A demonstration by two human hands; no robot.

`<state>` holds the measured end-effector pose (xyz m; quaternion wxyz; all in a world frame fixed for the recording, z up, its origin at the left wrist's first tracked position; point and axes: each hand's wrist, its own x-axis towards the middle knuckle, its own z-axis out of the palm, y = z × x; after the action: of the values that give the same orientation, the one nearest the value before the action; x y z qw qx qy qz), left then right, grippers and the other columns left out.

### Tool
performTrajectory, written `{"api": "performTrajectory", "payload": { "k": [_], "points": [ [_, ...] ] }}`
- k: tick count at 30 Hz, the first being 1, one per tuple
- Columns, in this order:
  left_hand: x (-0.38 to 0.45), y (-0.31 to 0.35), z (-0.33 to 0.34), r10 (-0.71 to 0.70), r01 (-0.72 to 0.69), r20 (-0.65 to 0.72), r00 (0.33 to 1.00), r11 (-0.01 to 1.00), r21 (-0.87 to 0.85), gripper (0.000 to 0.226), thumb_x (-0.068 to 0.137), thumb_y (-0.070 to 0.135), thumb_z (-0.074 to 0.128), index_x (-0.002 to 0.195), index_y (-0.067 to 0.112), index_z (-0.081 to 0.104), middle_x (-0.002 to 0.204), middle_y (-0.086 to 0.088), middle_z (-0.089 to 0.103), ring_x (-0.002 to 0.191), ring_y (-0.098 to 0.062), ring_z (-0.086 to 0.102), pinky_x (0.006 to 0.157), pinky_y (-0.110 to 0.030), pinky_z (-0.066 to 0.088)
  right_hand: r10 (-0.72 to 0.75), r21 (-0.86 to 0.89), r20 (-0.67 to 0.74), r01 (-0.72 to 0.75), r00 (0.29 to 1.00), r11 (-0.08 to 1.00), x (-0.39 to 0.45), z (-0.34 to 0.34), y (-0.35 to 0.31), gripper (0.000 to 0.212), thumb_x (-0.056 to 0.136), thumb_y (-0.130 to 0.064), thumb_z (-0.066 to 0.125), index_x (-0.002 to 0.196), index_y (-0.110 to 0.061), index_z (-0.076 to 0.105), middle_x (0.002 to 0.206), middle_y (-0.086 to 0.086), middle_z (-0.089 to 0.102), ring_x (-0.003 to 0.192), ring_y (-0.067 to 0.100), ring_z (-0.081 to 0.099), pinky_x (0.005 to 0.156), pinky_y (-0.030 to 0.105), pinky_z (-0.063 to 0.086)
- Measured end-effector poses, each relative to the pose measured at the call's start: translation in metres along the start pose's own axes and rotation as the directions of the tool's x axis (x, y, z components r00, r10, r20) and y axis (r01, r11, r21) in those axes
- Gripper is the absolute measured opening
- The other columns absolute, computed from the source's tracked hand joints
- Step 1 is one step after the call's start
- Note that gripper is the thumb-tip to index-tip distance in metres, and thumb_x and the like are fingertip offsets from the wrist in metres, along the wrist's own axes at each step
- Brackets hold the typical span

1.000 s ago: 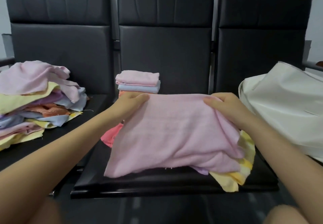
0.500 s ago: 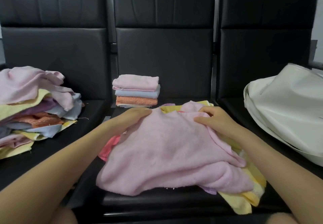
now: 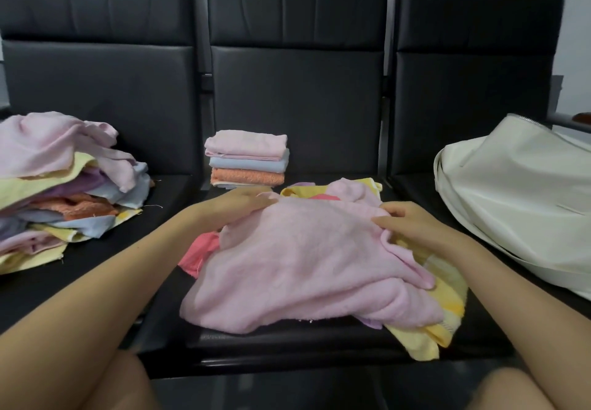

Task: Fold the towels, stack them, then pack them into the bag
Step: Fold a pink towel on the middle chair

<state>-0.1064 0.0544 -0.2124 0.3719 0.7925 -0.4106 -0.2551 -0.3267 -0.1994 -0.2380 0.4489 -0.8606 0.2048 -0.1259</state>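
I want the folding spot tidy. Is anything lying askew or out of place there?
Yes. The large pink terry towel lies rumpled over crumpled yellow and coral-red towels on the black middle seat; the yellow one droops past the seat's front edge.

Black seats (image 3: 172, 284): loose towels (image 3: 60, 185), folded stack (image 3: 247, 158), bag (image 3: 524, 198).

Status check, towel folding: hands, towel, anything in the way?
Left hand and right hand both grip the pink towel. Towel unfolded, lying over loose towels. Nothing blocking.
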Motion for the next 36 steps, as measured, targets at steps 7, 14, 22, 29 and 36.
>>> {"api": "performTrajectory", "payload": {
  "k": [7,14,22,29,36],
  "points": [
    [-0.013,0.002,-0.014,0.159,-0.109,-0.223,0.962,0.969,0.221,0.021,0.094,0.031,0.059,0.074,0.031,0.065,0.067,0.018,0.052,0.067,-0.007,0.047,0.063,-0.023,0.038,-0.023,0.148,-0.117,0.041,0.993,0.988,-0.009,-0.007,-0.011,0.040,0.084,-0.027,0.073,0.078,0.008,0.055,0.072,0.008,0.047,0.068,0.019,0.045,0.063,0.032,0.035],
    [-0.030,-0.014,-0.014,0.073,-0.023,-0.143,0.987,0.945,0.325,0.049,0.077,0.059,0.052,0.064,0.012,0.046,0.063,0.003,0.041,0.061,-0.012,0.037,0.061,-0.032,0.033,0.112,0.160,0.025,-0.114,0.993,0.980,-0.027,-0.002,-0.012,0.037,0.085,-0.033,0.072,0.061,-0.008,0.059,0.056,0.007,0.058,0.058,0.019,0.051,0.056,0.028,0.042],
    [-0.038,-0.034,-0.024,-0.035,0.077,-0.182,0.983,0.970,0.229,0.048,0.096,0.043,0.051,0.063,0.009,0.056,0.060,0.008,0.054,0.063,-0.012,0.048,0.070,-0.032,0.046,0.123,0.346,0.015,-0.120,0.992,0.930,-0.037,-0.009,-0.012,0.034,0.087,-0.029,0.070,0.091,0.004,0.069,0.087,0.016,0.060,0.087,0.029,0.054,0.077,0.041,0.038],
    [-0.041,-0.034,-0.020,-0.038,0.071,-0.123,0.992,0.958,0.277,0.039,0.100,0.031,0.047,0.062,0.021,0.048,0.052,0.015,0.047,0.056,-0.008,0.044,0.060,-0.021,0.039,0.089,0.077,0.121,-0.099,0.989,0.992,-0.030,-0.002,-0.010,0.033,0.087,-0.025,0.071,0.088,0.007,0.063,0.074,0.008,0.051,0.063,0.014,0.045,0.051,0.019,0.039],
    [-0.042,-0.036,-0.027,-0.127,0.139,-0.090,0.988,0.979,0.151,0.030,0.098,0.037,0.052,0.089,0.017,0.073,0.080,0.004,0.065,0.073,-0.013,0.055,0.052,-0.020,0.043,0.040,-0.009,0.062,-0.040,0.997,0.999,-0.023,-0.004,-0.004,0.043,0.086,-0.024,0.072,0.081,0.015,0.055,0.069,0.011,0.044,0.063,0.023,0.040,0.050,0.023,0.035]
  ]
}}
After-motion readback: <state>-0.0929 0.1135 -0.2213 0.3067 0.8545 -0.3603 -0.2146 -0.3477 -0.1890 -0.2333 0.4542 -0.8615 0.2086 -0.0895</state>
